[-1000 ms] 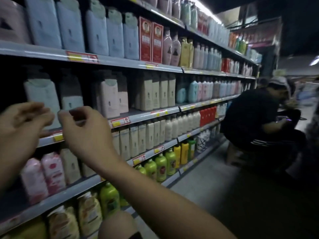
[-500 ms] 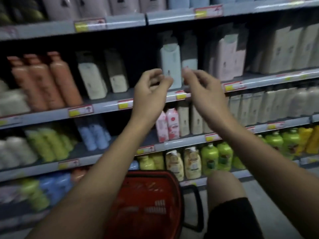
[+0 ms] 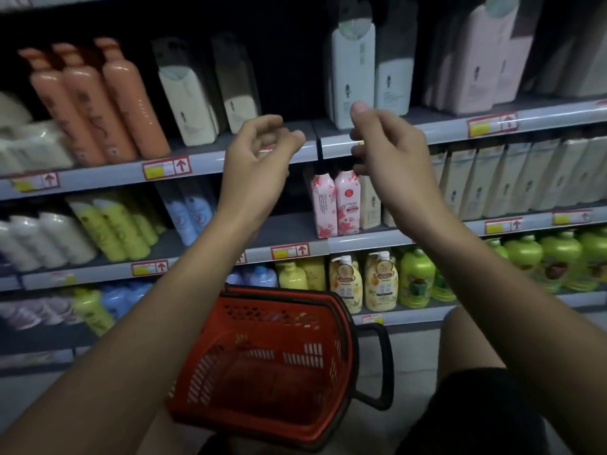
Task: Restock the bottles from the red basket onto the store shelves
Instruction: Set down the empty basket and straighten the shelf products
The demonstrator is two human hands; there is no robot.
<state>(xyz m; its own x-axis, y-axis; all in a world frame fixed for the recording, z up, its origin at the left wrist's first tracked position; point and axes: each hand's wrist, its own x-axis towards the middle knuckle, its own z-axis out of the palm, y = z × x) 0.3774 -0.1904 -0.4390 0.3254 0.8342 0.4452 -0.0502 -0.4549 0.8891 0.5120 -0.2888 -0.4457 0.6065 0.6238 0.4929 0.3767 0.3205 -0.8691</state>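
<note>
The red basket (image 3: 262, 366) stands on the floor below my arms, and I see no bottles in it. Both hands are raised in front of the grey shelf edge (image 3: 437, 131). My left hand (image 3: 256, 156) hangs with loosely curled fingers and holds nothing. My right hand (image 3: 387, 149) is just right of it, fingers loosely curled and empty, close to a white bottle (image 3: 353, 70) on that shelf. Two pink floral bottles (image 3: 335, 201) stand one shelf lower, between my wrists.
Orange bottles (image 3: 108, 100) and cream bottles (image 3: 189, 93) fill the upper left shelf. Yellow-green bottles (image 3: 108, 224) and green jugs (image 3: 538, 257) sit lower down. A dark gap (image 3: 289, 77) lies behind my hands. My knee (image 3: 473, 349) is at lower right.
The view swung left from the aisle to face the shelves, then dropped a little, bringing the basket into sight. Both hands stayed raised, empty and close together.
</note>
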